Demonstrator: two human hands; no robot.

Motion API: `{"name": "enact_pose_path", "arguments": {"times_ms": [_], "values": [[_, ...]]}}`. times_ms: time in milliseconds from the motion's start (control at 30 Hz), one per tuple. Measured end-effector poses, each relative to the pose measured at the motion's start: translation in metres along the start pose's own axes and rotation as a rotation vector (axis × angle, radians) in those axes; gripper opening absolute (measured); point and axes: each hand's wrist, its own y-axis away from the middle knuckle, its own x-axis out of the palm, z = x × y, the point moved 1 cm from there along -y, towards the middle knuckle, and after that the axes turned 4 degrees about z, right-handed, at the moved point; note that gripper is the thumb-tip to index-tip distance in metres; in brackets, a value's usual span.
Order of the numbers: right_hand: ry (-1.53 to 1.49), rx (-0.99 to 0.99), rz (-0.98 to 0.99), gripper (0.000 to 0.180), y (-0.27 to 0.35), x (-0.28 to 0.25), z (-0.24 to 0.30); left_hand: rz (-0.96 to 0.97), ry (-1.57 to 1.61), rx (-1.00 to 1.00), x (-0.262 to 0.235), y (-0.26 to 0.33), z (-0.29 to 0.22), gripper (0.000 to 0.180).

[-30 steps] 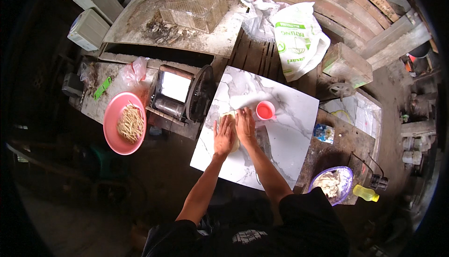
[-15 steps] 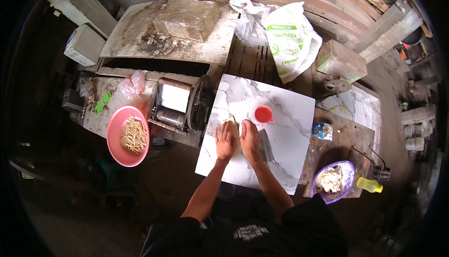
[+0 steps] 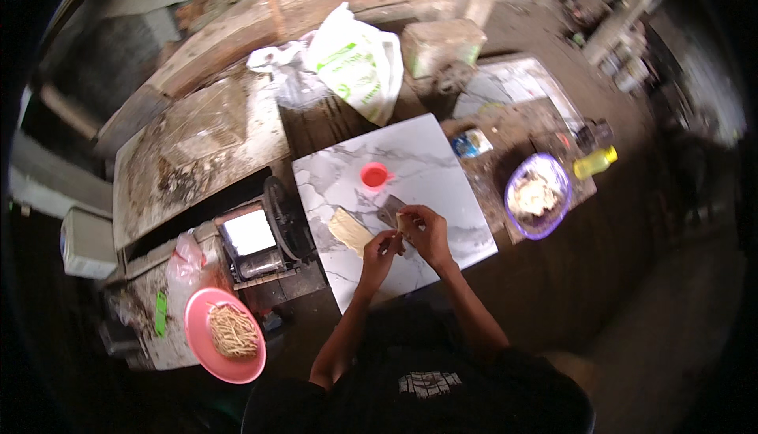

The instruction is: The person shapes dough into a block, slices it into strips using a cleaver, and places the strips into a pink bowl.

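Note:
A flat, pale strip of dough lies on the white marble-patterned board, just left of my hands. My right hand is closed around a small pale piece that looks like dough. Beside it, my left hand has its fingers pinched together, the tips close to my right fingers; what they hold, if anything, is hidden. A flat grey metal blade lies on the board, partly covered by my right hand. Beyond it stands a red cup with a handle.
On the left are a hand-cranked roller machine and a pink basin of thin dough sticks. To the right sit a purple basin with a pale doughy mass and a yellow bottle. A white-green sack lies behind the board.
My left hand has come off the dough strip and moved beside my right hand. Both hands' fingers are now drawn together. The whole view has turned toward the right.

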Motion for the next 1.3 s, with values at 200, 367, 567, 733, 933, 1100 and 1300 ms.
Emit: {"name": "enact_pose_path", "arguments": {"times_ms": [200,367,567,733,933,1100,1300], "values": [[0.19,-0.098,-0.052,0.018,0.041,-0.014,-0.015,0.055,0.13,-0.236,0.019,0.002,-0.015,0.027],[0.254,-0.161,-0.16,0.025,0.059,-0.014,-0.022,0.203,-0.002,-0.341,0.034,-0.012,-0.028,0.033],[0.26,-0.028,-0.369,0.022,0.05,-0.049,-0.045,0.326,-0.28,-0.243,0.071,-0.033,-0.009,0.039],[0.336,0.027,-0.529,0.011,0.034,-0.107,-0.064,0.245,-0.256,-0.158,0.104,-0.053,-0.007,0.036],[0.619,-0.007,-0.521,0.011,0.0,-0.149,-0.104,0.306,-0.589,0.06,0.139,-0.076,0.014,0.02],[0.627,0.102,-0.236,0.022,0.016,-0.124,-0.145,0.29,-0.744,0.174,0.155,-0.084,0.028,0.022],[0.71,0.097,-0.169,0.03,0.015,-0.117,-0.141,0.244,-0.741,0.203,0.153,-0.088,0.041,0.023]]}}
